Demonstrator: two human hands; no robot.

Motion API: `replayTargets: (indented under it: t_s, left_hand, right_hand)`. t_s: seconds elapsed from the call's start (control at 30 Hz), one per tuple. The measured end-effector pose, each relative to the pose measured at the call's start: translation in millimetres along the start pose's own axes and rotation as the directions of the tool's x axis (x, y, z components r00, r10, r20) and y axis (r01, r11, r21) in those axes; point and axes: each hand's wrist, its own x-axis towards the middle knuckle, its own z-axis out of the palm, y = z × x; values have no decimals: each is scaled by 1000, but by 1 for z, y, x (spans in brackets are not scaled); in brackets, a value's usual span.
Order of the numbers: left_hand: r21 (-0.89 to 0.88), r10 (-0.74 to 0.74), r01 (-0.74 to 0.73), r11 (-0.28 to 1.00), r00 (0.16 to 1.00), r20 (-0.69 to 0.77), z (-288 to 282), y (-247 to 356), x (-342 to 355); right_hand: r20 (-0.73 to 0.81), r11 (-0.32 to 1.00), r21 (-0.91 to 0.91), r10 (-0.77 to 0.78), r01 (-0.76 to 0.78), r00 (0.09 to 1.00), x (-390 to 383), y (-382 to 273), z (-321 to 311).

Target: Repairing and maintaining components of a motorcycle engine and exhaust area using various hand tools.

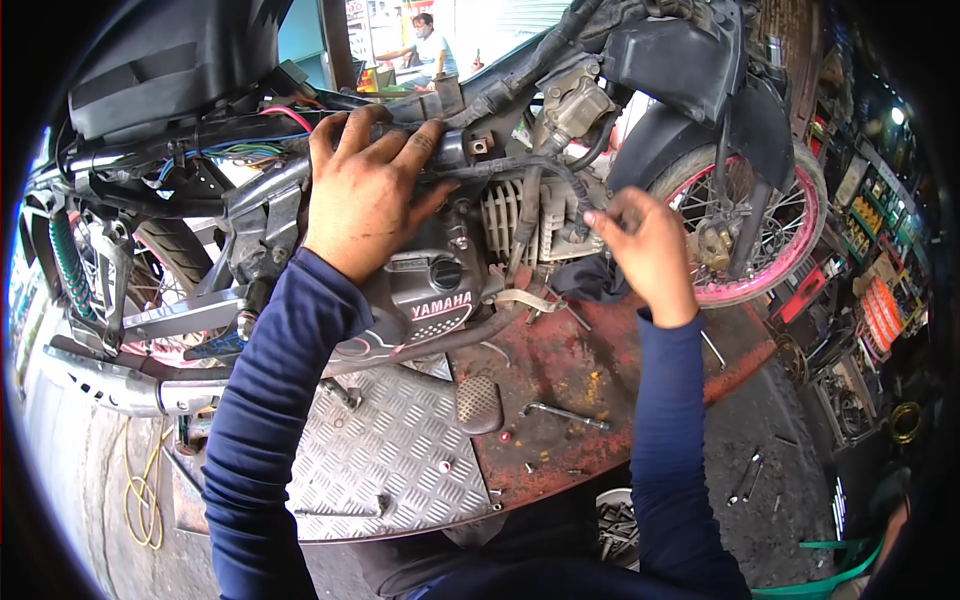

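Observation:
A partly stripped motorcycle stands across the view, its engine in the middle. My left hand lies spread over the black parts above the engine, fingers apart and fingertips over the far side. By the finned cylinder, my right hand has curled fingers, with its thumb tip at a black ribbed cable. Whatever sits between those fingers, if anything, is too small to make out. Below it, a dark cloth is bunched beside the engine.
Under the motorcycle is a worn red platform with a metal tread plate. An angled wrench and small bolts lie on it. The pink-rimmed front wheel stands right, near tool racks. A bowl of metal parts sits below; a person is beyond.

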Motion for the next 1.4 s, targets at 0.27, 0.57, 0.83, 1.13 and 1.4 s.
replayTargets:
  t_s: [0.27,0.57,0.83,1.13,1.4]
  left_hand:
    - [-41,38,-40,998,998,-44,2,-2,1]
    - [-75,120,-127,989,989,-91,-8,-1,0]
    - [-232,238,-250,940,968,-81,-24,0,0]
    - [-262,150,-173,949,983,-107,-18,-7,-2]
    - [-453,172,-167,876,985,-32,-19,-4,-2]
  right_hand:
    - [-321,992,-72,-123,105,939,-26,23,63]
    - [-246,968,-235,-142,83,959,-17,12,49]
    - [-204,832,-444,-455,333,867,-13,21,47]
    - [-18,819,-455,-402,350,916,-14,6,39]
    - [55,931,-251,-261,266,964,-27,-22,-28]
